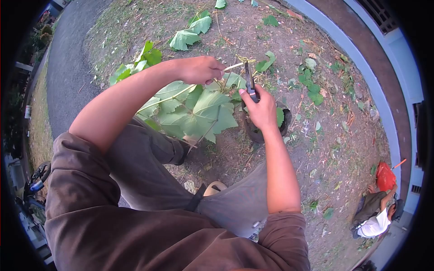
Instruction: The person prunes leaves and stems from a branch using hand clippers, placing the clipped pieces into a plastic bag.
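nearest the camera is the person's brown shirt (181,239), sleeves rolled above the elbows. the grey trousers (144,156) lie beyond it, knees apart.

left hand (201,70): fingers closed on a pale stem (234,66), with the stem's end projecting toward the cutter. right hand (262,108): closed around the handles of a dark hand cutter (250,81), blades directed away from the body. the stem end is at or just beside the blades; contact cannot be confirmed, and the blade gap cannot be told.

the stem is located between the two hands, over the ground (325,156). broad green leaves (205,113) spread below the left hand, in front of the left leg. a dark round container (255,136) sits beneath the right wrist. another person (373,217) is at the far right, beside a red bag (385,177), well apart from the hands.

caution: the left fingertips are near the blades. if the hand slides along the stem, a fingertip could enter the cutting line. a loose hold could let the stem twist, so that the blades crush it or slip off. the leaves hide part of the area below; a badly placed blade could catch neighbouring growth.
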The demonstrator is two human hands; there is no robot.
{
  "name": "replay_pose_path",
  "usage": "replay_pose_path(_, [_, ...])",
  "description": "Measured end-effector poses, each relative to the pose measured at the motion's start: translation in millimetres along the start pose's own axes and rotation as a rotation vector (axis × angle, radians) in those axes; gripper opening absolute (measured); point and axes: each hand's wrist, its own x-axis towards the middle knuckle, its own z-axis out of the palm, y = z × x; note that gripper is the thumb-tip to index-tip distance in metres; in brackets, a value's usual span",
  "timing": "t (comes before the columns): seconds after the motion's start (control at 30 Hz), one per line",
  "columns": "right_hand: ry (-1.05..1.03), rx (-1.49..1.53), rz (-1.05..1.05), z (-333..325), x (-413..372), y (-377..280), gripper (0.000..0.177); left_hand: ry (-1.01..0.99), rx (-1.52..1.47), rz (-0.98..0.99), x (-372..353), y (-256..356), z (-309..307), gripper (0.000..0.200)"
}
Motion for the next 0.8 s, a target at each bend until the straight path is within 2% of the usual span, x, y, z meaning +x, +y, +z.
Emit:
replay_pose_path(0.07, [0.040,-0.101,-0.024,-5.2,-0.2,-6.0,0.042,-0.009,0.000,-0.047,0.0,0.0,-3.4,0.027])
replay_pose_path(0.17, [0.053,-0.173,-0.052,-1.6,-0.5,3.2,0.042,0.076,0.004,0.037,-1.4,2.4,-4.7,0.028])
replay_pose_path(0.27, [0.102,-0.098,-0.100,0.2,-1.0,2.2,0.043,-0.197,-0.091,0.006,-2.0,0.7,2.3,0.034])
replay_pose_path(0.3, [0.103,-0.098,-0.100,-1.6,-1.4,-0.4,0.043,-0.198,-0.089,0.006,-0.7,-0.5,4.3,0.034])
replay_pose_path(0.37, [-0.001,-0.090,0.037,-6.7,-1.9,-6.5,0.045,-0.165,-0.079,-0.051,0.0,2.9,8.4,0.035])
replay_pose_path(0.43, [-0.005,-0.073,0.058,-10.3,-0.2,-5.9,0.046,-0.183,-0.107,-0.069,-2.3,8.5,8.6,0.036])
replay_pose_path(0.5, [-0.004,-0.058,0.082,-14.5,3.8,1.0,0.048,-0.073,-0.101,-0.041,-12.2,22.1,13.4,0.046])
replay_pose_path(0.53, [0.039,-0.026,0.094,-14.2,7.6,10.7,0.049,-0.072,-0.102,-0.036,-10.5,9.9,23.9,0.046])
replay_pose_path(0.57, [0.084,0.005,0.104,-15.5,11.0,19.5,0.049,0.148,0.181,0.103,-5.6,-15.0,40.1,0.054])
replay_pose_path(0.63, [0.122,0.022,0.099,-23.1,13.1,29.3,0.050,0.366,0.461,0.243,-3.2,-27.4,46.4,0.063])
replay_pose_path(0.7, [0.113,0.065,0.217,-29.5,15.6,37.6,0.048,0.239,0.316,-0.023,5.5,-36.1,39.7,0.071])
replay_pose_path(0.73, [0.140,0.078,0.234,-32.9,15.9,36.6,0.047,0.104,0.332,-0.094,2.9,-32.3,29.9,0.057])
replay_pose_path(0.77, [0.142,0.079,0.238,-34.8,17.5,39.4,0.047,0.100,0.333,-0.092,1.1,-28.0,19.5,0.057])
replay_pose_path(0.8, [0.154,0.092,0.239,-37.0,19.0,42.4,0.047,-0.080,0.073,-0.167,-0.8,-23.5,9.7,0.049])
